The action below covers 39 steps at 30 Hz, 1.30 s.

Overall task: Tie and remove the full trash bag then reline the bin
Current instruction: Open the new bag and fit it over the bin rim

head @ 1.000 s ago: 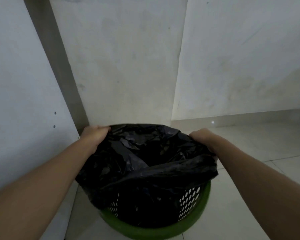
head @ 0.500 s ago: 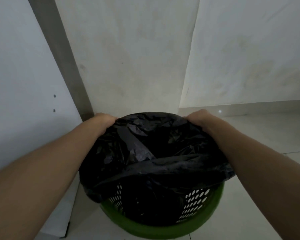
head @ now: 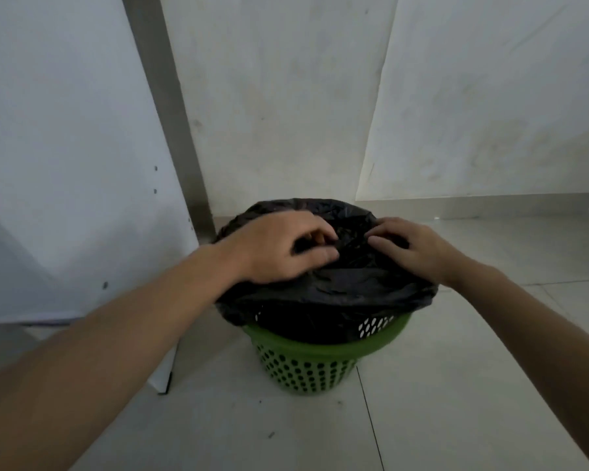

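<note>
Dim, flat, greyish. Softly shadowed left of the green perforated plastic bin (head: 303,365); glossy on the black plastic trash bag (head: 337,295); slightly motion-blurred at the left hand (head: 279,248) and right hand (head: 413,249); bowed toward the edges.

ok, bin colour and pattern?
Green bin, its wall perforated with rows of small round holes. Head view, the only one.
</note>
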Available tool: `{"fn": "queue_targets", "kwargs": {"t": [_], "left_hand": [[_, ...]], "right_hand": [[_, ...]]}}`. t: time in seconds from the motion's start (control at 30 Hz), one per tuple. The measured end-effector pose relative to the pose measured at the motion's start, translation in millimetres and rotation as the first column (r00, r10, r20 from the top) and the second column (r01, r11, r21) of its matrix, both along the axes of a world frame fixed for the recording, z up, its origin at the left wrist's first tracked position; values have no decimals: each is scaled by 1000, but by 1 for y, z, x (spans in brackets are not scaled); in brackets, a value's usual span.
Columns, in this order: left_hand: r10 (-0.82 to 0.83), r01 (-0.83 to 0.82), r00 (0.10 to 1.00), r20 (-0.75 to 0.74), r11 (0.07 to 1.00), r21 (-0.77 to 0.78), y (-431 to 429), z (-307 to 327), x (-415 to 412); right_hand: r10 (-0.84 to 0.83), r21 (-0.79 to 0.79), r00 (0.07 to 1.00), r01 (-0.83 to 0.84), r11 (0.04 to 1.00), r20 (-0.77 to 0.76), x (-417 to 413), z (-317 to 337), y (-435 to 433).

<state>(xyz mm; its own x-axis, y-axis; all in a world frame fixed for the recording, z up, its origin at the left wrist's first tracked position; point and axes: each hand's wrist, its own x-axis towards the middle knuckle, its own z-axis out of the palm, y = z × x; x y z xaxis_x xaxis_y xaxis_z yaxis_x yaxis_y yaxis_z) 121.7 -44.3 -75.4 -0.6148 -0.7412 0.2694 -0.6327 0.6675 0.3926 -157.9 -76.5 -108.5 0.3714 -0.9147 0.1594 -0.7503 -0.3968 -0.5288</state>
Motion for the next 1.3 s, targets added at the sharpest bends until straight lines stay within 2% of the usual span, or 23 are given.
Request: {"fn": "queue_targets", "kwargs": {"t": [0.1,0.17,0.27,0.33,0.43,0.53,0.63,0.7,0.77,0.8,0.83,0.87,0.9,0.93,0.97,1.0,1.07,1.1,1.17,1.2,1.23,1.3], "left_hand": [[-142,161,965,221,984,-71,45,-8,-25],[-187,228,941,283,966,-118,66,-15,-34],[-250,303,936,249,932,-200,89,-24,-37],[-269,335,935,231,885,-323,100,-32,-35],[-221,274,961,168,849,-452,113,-49,-29],[-141,173,985,102,861,-479,120,-66,-16],[-63,94,995,80,878,-469,124,-82,4],[11,-7,1000,5,902,-432,128,-92,21],[152,-200,976,-156,909,-365,132,-103,41],[251,-330,930,-270,893,-306,133,-107,50],[374,-475,840,-394,857,-200,131,-109,57],[513,-612,700,-498,790,-46,125,-110,62],[642,-698,518,-565,700,155,117,-109,66],[748,-694,328,-576,605,390,108,-107,67],[821,-615,178,-542,523,590,99,-106,67],[858,-537,113,-500,476,696,93,-106,65],[880,-548,193,-434,463,697,92,-109,54],[895,-567,205,-396,438,697,94,-114,49],[957,-574,87,-275,274,772,95,-129,50],[980,-511,32,-198,187,839,96,-138,54],[994,-415,30,-108,111,903,97,-147,58],[994,-257,108,7,21,966,103,-152,61]], "right_hand": [[84,-91,996,-87,992,-39,-1,-3,49],[143,-214,987,-156,964,-77,-5,-7,81],[200,-385,961,-260,886,-188,-13,-26,116],[190,-512,953,-289,809,-238,-19,-45,129],[109,-658,978,-199,726,-176,-24,-70,139],[82,-640,993,-116,760,-83,-17,-84,148],[202,-473,966,-254,844,-158,-8,-98,156],[247,-404,955,-293,867,-162,-9,-100,159],[230,-391,966,-260,883,-121,-13,-99,158],[213,-386,972,-236,892,-104,-15,-98,158],[197,-385,976,-217,897,-91,-15,-98,157],[187,-388,979,-206,899,-85,-15,-98,156],[184,-392,980,-201,898,-81,-15,-99,155],[184,-395,979,-202,896,-83,-13,-101,155],[189,-396,978,-209,894,-90,-10,-104,155],[197,-393,975,-222,892,-103,-7,-108,155],[210,-379,969,-243,893,-128,-2,-114,154],[205,-377,969,-243,894,-138,0,-117,152],[166,-380,973,-217,899,-162,0,-122,150],[139,-376,975,-195,906,-172,-2,-124,149],[110,-368,978,-169,915,-175,-5,-126,149],[63,-344,983,-119,931,-171,-13,-127,148]]}}
